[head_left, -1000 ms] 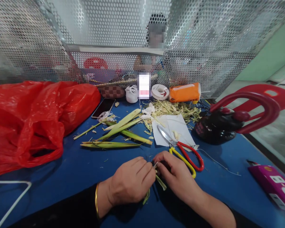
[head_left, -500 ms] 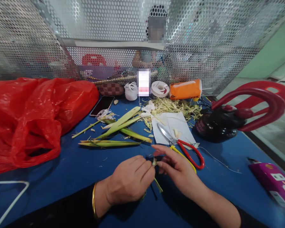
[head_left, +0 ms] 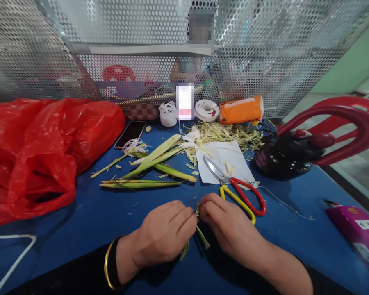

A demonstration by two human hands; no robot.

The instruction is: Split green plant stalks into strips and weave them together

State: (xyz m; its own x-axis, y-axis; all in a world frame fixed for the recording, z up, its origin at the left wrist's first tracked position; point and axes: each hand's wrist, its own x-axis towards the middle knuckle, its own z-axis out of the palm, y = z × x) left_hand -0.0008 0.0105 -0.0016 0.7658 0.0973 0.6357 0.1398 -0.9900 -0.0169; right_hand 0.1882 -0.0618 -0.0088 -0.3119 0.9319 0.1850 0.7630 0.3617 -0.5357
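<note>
My left hand (head_left: 163, 230), a gold bangle at its wrist, is closed around a small piece of split green plant leaf (head_left: 203, 238). One strip of it slants down between the hands, and more green ends show below the left fingers. Opposite, my right hand (head_left: 229, 223) has its fingers curled together against the upper end of the piece; the fingertips are partly hidden. Scissors (head_left: 224, 178) with one red and one yellow handle lie just beyond the right hand, blades spread. Long green leaf stalks (head_left: 153, 163) lie ahead of the left hand.
A red plastic bag (head_left: 43, 147) fills the left. Shredded leaf scraps (head_left: 230, 136) and white paper (head_left: 207, 174) lie ahead. At right stand a dark jug (head_left: 284, 162) and a purple box (head_left: 356, 231). A perforated metal screen (head_left: 135, 26) closes the back, a person behind it.
My right hand's fingers, spread before, have curled in around the piece's upper end. The left hand has shifted slightly left and keeps its grip. The view has moved a little.
</note>
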